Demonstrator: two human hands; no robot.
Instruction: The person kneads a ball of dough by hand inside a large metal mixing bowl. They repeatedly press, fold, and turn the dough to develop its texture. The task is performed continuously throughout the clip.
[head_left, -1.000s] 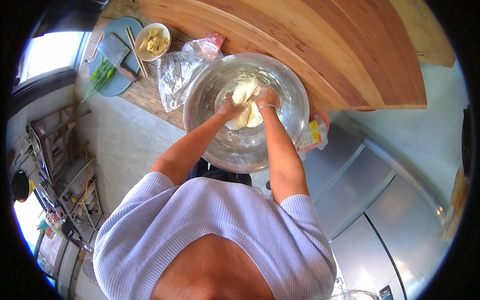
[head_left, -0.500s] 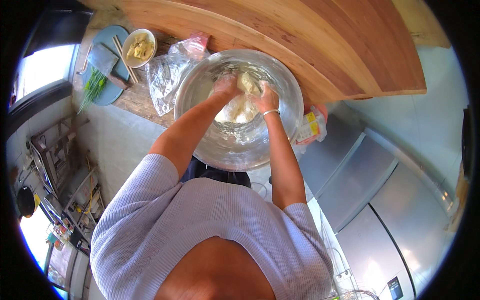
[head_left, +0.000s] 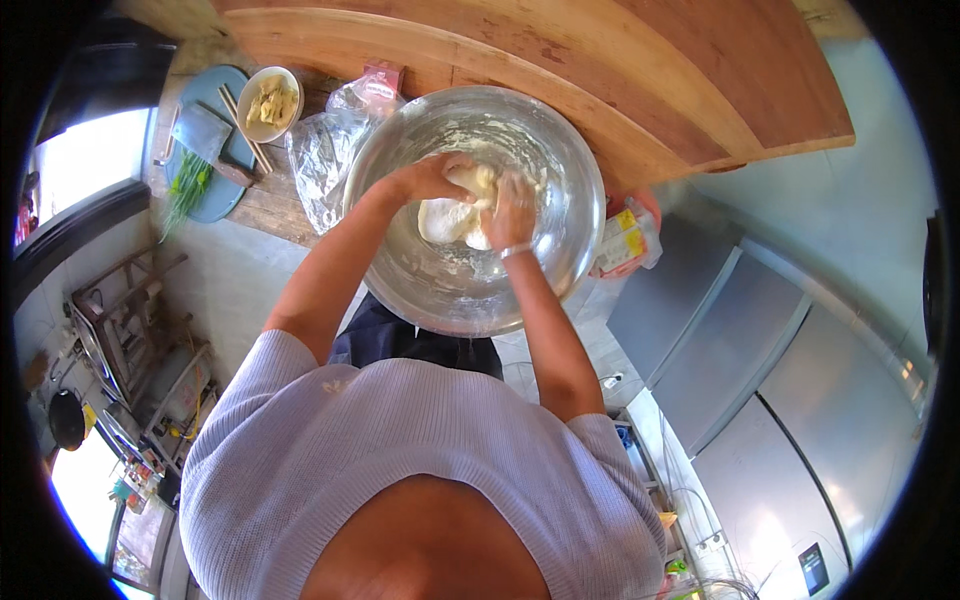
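Note:
Pale, lumpy dough (head_left: 446,222) lies low in a wide metal bowl (head_left: 425,280), whose inner wall is smeared with flour and dough bits. My left hand (head_left: 436,178) curls over the dough's far left side, thumb bent toward me and fingertips partly hidden. Against its right side presses my right hand (head_left: 512,208), fingers together and dusted white, a pale bangle (head_left: 516,250) at the wrist. Both hands grip the dough between them.
Left of the bowl lie a crumpled clear plastic bag (head_left: 318,165) and a small bowl of yellowish chunks (head_left: 272,104). Beyond these, a blue board (head_left: 225,205) carries a cleaver (head_left: 200,130) and green stalks (head_left: 190,180). Behind stands a large wooden board (head_left: 560,70); a package (head_left: 625,240) sits right.
My left hand has lifted and shifted left, opening from inside the dough to its edge. My right hand has moved left and turned down against the dough. The view has shifted slightly.

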